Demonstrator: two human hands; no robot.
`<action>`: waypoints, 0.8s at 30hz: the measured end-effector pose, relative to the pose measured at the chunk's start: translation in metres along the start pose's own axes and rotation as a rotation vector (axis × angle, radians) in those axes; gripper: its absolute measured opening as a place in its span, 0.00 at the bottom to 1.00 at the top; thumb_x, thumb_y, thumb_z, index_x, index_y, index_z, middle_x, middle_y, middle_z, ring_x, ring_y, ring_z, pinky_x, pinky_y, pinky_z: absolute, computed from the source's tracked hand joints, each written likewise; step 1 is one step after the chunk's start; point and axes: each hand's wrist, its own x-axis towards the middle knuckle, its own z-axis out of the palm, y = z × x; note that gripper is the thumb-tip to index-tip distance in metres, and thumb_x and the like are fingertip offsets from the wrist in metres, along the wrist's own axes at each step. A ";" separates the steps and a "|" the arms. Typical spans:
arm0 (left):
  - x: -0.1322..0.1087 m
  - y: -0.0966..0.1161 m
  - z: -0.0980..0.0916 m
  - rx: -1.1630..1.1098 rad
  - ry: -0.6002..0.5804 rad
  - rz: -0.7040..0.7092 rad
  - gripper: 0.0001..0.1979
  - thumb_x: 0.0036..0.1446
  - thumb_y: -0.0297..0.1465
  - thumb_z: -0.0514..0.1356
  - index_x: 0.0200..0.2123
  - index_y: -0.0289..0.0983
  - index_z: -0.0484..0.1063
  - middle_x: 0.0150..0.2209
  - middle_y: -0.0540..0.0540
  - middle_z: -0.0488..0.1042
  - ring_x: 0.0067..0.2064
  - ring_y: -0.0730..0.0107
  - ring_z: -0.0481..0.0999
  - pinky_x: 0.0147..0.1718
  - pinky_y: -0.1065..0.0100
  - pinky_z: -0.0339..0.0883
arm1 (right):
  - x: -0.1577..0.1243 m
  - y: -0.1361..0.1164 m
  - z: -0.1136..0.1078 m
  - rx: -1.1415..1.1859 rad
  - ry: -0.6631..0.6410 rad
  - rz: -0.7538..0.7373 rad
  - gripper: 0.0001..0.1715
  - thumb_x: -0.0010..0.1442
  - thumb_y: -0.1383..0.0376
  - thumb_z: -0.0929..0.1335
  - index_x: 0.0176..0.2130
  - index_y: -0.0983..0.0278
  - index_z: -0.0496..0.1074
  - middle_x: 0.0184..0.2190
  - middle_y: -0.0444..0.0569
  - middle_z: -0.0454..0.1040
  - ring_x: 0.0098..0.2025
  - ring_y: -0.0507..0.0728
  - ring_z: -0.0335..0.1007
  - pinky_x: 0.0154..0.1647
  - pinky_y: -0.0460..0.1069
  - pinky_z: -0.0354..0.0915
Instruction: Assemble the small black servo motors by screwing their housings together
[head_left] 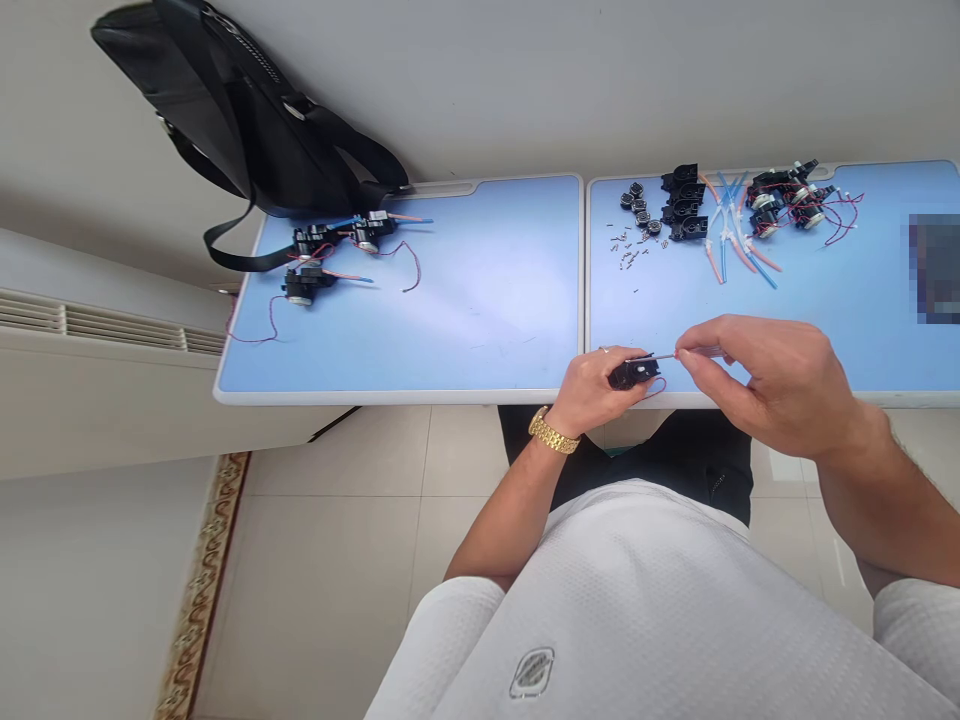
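My left hand [600, 385] is closed around a small black plastic part [634, 372] with a thin red wire [658, 386] looping from it, held just above the near edge of the right blue table [825, 300]. My right hand [757, 385] pinches a thin metal tool [664, 356] whose tip touches the top of the black part. A gold watch [553, 432] is on my left wrist.
Far right table: small black round parts [641, 208], scattered screws [626, 255], black housings [682, 202], blue and orange tubes [731, 235], wired assemblies [791, 195]. Left blue table [465, 300] carries assembled wired units [330, 255] and a black bag [247, 120]. A radiator [105, 325] stands left.
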 end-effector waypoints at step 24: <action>-0.001 -0.001 0.002 0.008 0.002 0.020 0.16 0.68 0.43 0.74 0.53 0.41 0.86 0.44 0.45 0.91 0.43 0.62 0.90 0.45 0.60 0.83 | 0.001 0.001 -0.002 -0.001 -0.015 -0.001 0.06 0.79 0.65 0.68 0.46 0.57 0.76 0.34 0.42 0.85 0.27 0.54 0.72 0.30 0.52 0.64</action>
